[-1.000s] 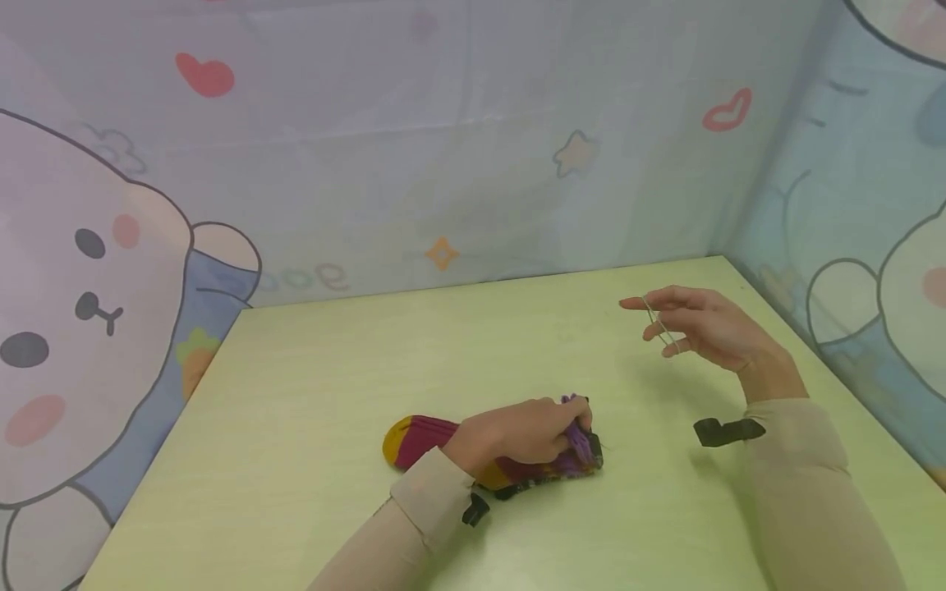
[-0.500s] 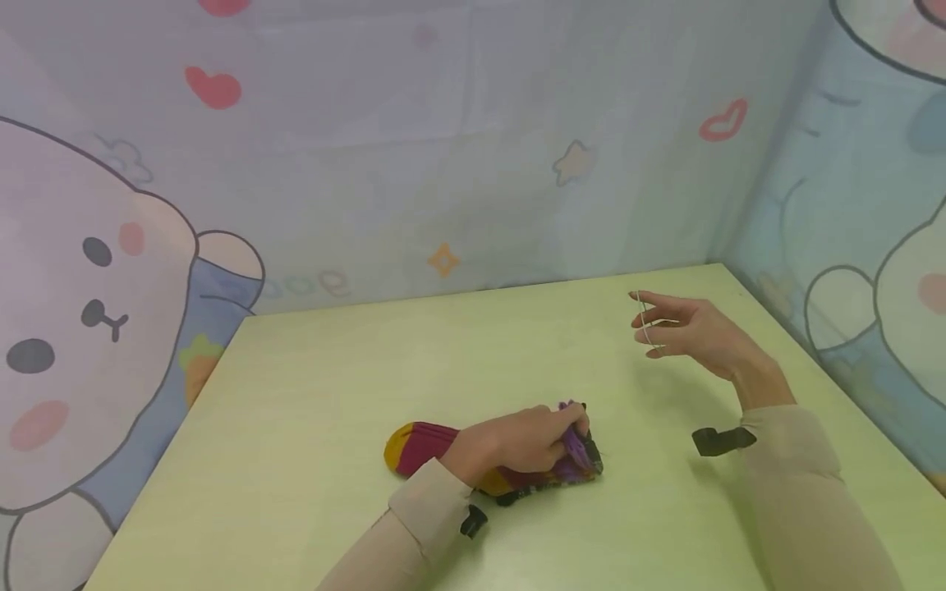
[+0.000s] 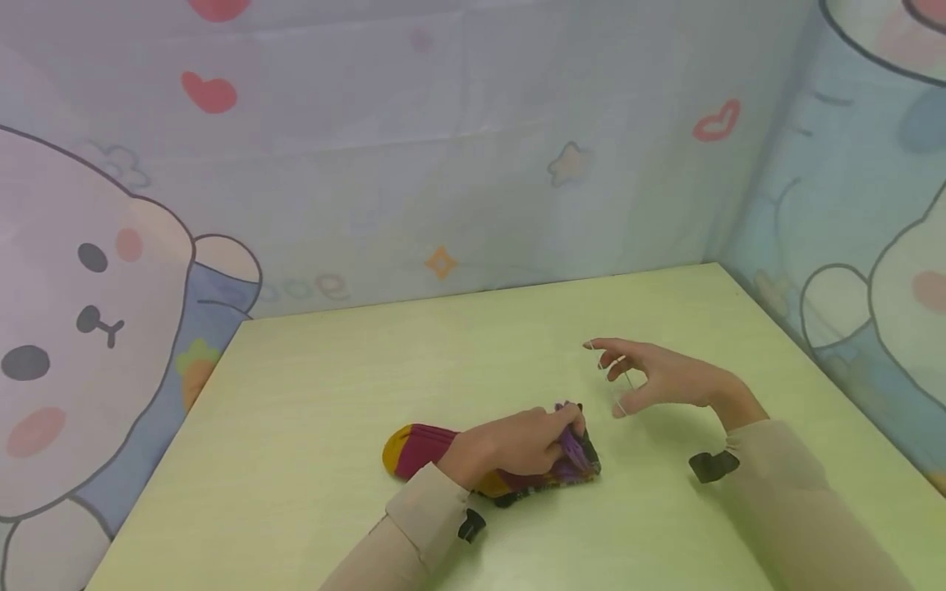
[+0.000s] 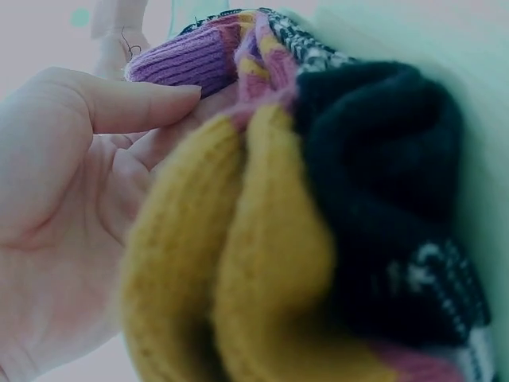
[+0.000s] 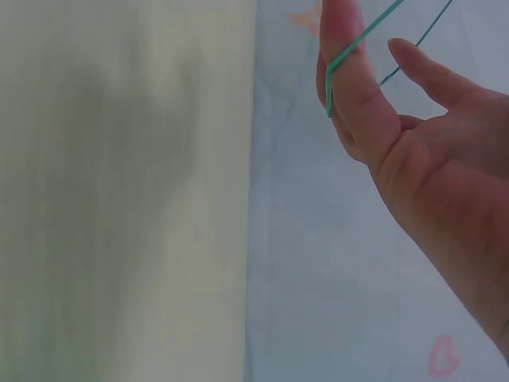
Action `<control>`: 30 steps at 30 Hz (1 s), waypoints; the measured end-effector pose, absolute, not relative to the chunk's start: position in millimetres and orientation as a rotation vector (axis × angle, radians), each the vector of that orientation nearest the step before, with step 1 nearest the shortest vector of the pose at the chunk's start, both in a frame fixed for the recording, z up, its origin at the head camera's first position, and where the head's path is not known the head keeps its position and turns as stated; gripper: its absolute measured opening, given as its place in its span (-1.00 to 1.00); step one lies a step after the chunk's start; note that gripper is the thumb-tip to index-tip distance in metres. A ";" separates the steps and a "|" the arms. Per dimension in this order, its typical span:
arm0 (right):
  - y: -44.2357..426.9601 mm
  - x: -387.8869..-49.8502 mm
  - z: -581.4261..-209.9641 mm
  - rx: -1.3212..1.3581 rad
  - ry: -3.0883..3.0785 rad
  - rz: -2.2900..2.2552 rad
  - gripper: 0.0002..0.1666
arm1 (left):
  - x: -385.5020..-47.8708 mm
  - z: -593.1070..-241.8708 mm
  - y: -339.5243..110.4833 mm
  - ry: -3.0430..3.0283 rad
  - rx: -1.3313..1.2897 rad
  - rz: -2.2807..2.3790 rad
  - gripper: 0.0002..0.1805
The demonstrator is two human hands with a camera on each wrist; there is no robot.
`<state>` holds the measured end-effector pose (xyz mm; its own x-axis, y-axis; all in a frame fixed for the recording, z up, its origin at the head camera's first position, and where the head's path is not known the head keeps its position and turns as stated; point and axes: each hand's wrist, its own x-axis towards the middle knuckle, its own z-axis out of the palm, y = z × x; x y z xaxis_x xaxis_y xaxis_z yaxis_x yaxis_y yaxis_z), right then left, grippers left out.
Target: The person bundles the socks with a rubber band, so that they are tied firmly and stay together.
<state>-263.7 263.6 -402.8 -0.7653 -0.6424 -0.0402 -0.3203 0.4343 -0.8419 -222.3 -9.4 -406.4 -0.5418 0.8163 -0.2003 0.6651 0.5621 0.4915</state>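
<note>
The left hand (image 3: 517, 443) (image 4: 64, 183) grips the purple cuff end (image 3: 572, 451) (image 4: 187, 64) of a bundle of socks lying on the table. Maroon and mustard socks (image 3: 429, 443) (image 4: 274, 239) are in the bundle, with a dark sock (image 4: 382, 143) beside them in the left wrist view. Just right of the bundle, the right hand (image 3: 665, 377) (image 5: 445, 159) hovers with fingers and thumb spread. A thin elastic band (image 3: 630, 381) (image 5: 362, 40) is stretched round its digits, looking green in the right wrist view and pale in the head view.
A pale yellow-green table (image 3: 332, 369) carries the socks. Behind it and along both sides stand cloth walls (image 3: 384, 164) printed with cartoon bears, hearts and stars. Small black devices (image 3: 471, 525) are worn at both wrists.
The right hand has come left and nearer the socks, with its thumb now spread from the fingers and the band stretched between them. The left hand keeps its grip in nearly the same spot.
</note>
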 end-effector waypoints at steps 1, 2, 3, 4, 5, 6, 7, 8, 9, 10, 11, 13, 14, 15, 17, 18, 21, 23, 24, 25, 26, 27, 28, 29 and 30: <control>260.2 -261.3 -405.3 -0.823 2.326 -1.234 0.10 | -222.1 -406.5 -9.7 2.389 1.199 0.508 -0.78; 256.5 -259.0 -407.4 -0.827 2.313 -1.216 0.13 | -221.9 -406.6 -10.0 2.388 1.197 0.509 -0.78; 252.6 -256.8 -409.2 -0.835 2.294 -1.207 0.16 | -221.8 -406.6 -10.2 2.386 1.195 0.511 -0.77; 248.5 -254.9 -411.1 -0.844 2.274 -1.202 0.18 | -221.8 -406.8 -10.5 2.384 1.193 0.516 -0.78; 244.6 -252.9 -412.5 -0.853 2.253 -1.205 0.19 | -221.7 -406.7 -10.7 2.382 1.192 0.524 -0.78; 240.8 -251.1 -413.7 -0.858 2.233 -1.210 0.20 | -221.9 -406.9 -10.9 2.380 1.196 0.530 -0.78; 237.2 -249.6 -414.7 -0.855 2.219 -1.211 0.20 | -222.2 -407.1 -11.2 2.377 1.201 0.537 -0.79; 234.0 -248.5 -416.2 -0.857 2.206 -1.214 0.21 | -222.6 -407.6 -11.5 2.372 1.207 0.546 -0.80; 231.4 -247.4 -417.7 -0.853 2.190 -1.220 0.21 | -222.9 -408.2 -11.7 2.365 1.214 0.554 -0.81; 228.9 -246.4 -419.0 -0.850 2.182 -1.218 0.21 | -223.1 -408.8 -12.0 2.357 1.224 0.564 -0.83; 227.2 -245.6 -420.3 -0.843 2.174 -1.219 0.21 | -223.3 -409.3 -12.3 2.350 1.235 0.570 -0.84; 224.5 -244.5 -422.7 -0.837 2.173 -1.206 0.22 | -223.7 -411.0 -13.1 2.339 1.255 0.580 -0.84; 223.6 -244.1 -424.0 -0.843 2.174 -1.204 0.22 | -223.3 -411.2 -13.6 2.335 1.258 0.583 -0.83; 222.6 -243.6 -424.5 -0.844 2.174 -1.200 0.22 | -223.1 -411.7 -14.1 2.332 1.259 0.586 -0.83; 221.4 -242.9 -425.8 -0.848 2.197 -1.176 0.22 | -222.9 -412.6 -15.4 2.327 1.265 0.594 -0.81; 220.8 -242.3 -426.1 -0.850 2.201 -1.170 0.21 | -222.7 -412.9 -16.0 2.324 1.262 0.601 -0.80; 219.5 -240.7 -428.5 -0.847 2.208 -1.153 0.21 | -222.6 -413.9 -18.1 2.309 1.258 0.625 -0.79; 218.3 -239.6 -430.6 -0.836 2.213 -1.146 0.21 | -222.4 -413.9 -19.4 2.301 1.254 0.643 -0.79; 217.4 -239.3 -431.7 -0.836 2.214 -1.150 0.20 | -222.2 -413.7 -19.9 2.296 1.254 0.650 -0.79; 216.5 -239.1 -433.0 -0.834 2.221 -1.147 0.20 | -222.2 -413.8 -20.3 2.292 1.253 0.655 -0.79; 215.6 -238.7 -433.8 -0.825 2.224 -1.153 0.20 | -222.1 -414.0 -20.7 2.288 1.253 0.659 -0.78; 214.7 -238.4 -434.5 -0.824 2.228 -1.157 0.19 | -222.0 -414.2 -20.8 2.282 1.250 0.661 -0.77; 214.0 -238.2 -435.1 -0.823 2.233 -1.161 0.18 | -222.0 -414.6 -21.0 2.281 1.246 0.663 -0.75; 213.4 -237.8 -435.6 -0.824 2.235 -1.163 0.18 | -222.0 -415.3 -21.1 2.280 1.243 0.667 -0.74; 212.9 -237.3 -435.9 -0.826 2.240 -1.165 0.17 | -222.0 -415.9 -21.1 2.283 1.243 0.670 -0.71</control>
